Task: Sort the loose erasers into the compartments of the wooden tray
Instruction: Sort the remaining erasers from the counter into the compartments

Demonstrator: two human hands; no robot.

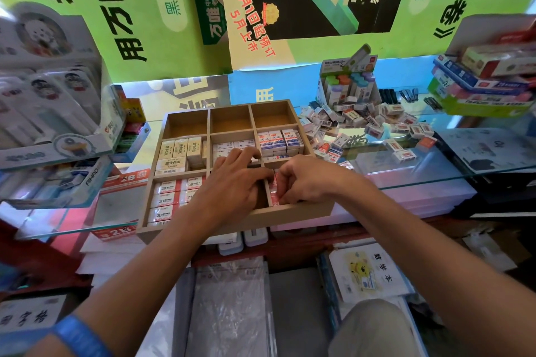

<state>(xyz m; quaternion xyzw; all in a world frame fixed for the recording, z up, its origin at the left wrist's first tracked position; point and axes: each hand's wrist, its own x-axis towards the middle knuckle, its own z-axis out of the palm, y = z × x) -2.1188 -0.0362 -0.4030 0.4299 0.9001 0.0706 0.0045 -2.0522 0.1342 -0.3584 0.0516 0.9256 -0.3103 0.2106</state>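
In the head view, red-and-white erasers (274,188) in the near right compartment of the wooden tray (232,223) are pinched by the right hand (307,182); the left hand (235,180), fingers curled, rests beside, its grip unclear. The pack could be toppled if squeezed unevenly. Loose erasers (377,124) are heaped far right on the glass desk (464,153), beneath green posters (116,9).

A wooden tray (301,213) with nine compartments sits on a glass counter (452,165). Both hands reach into its near row: the left hand (235,180) rests over the middle, and the right hand (304,180) pinches pink-wrapped erasers (274,187). A pile of loose erasers (368,124) lies to the right.
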